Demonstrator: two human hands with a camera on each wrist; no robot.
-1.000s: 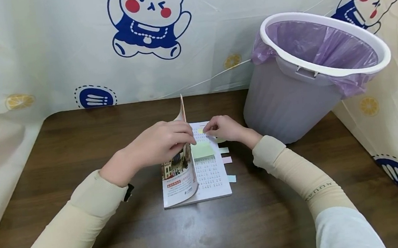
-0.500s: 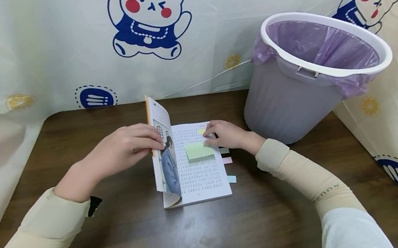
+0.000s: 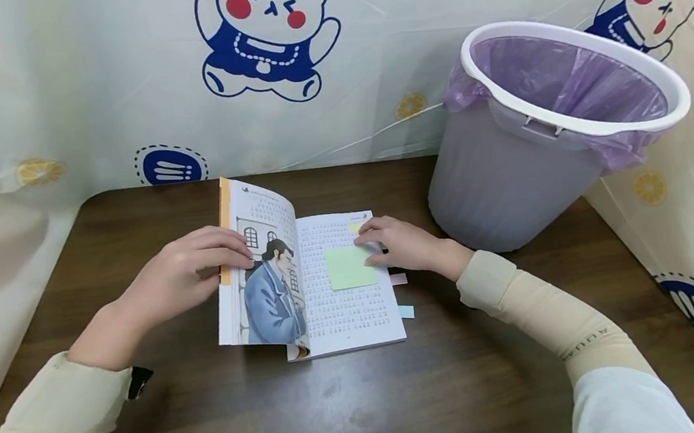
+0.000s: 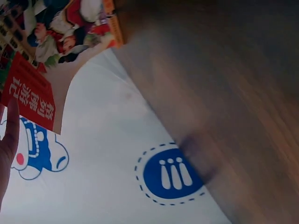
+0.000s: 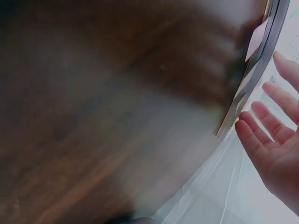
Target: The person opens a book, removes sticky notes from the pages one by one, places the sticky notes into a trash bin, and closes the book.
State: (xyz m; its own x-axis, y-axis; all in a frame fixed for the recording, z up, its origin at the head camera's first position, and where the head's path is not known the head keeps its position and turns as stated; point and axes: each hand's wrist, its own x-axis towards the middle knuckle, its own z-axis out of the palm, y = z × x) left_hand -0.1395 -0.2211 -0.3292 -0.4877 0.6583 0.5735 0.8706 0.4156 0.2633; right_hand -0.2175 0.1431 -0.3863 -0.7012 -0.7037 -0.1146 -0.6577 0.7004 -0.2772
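Observation:
An open book [image 3: 348, 326] lies on the table, its left part raised at a slant. My left hand [image 3: 193, 261] grips that raised part by its outer edge; an illustration of a figure in a blue coat faces up. From the left wrist view, the book's colourful cover [image 4: 35, 93] with a red title panel shows. On the right page lies a green sticky note [image 3: 350, 269], with a small yellow one [image 3: 354, 228] above it. My right hand [image 3: 402, 244] rests at the page's right edge, thumb at the green note's side. The right wrist view shows its fingers extended and loose.
Pink [image 3: 399, 279] and blue [image 3: 406, 312] tabs stick out from the book's right side. A grey trash bin [image 3: 489, 180] with a purple liner [image 3: 561, 74] stands at the back right of the brown table [image 3: 342, 414]. A printed cloth [image 3: 116, 78] hangs behind.
My left hand has swung the book's left part over to the left, baring the illustrated page and the whole green note. The right hand has stayed at the right page, its fingers spreading slightly.

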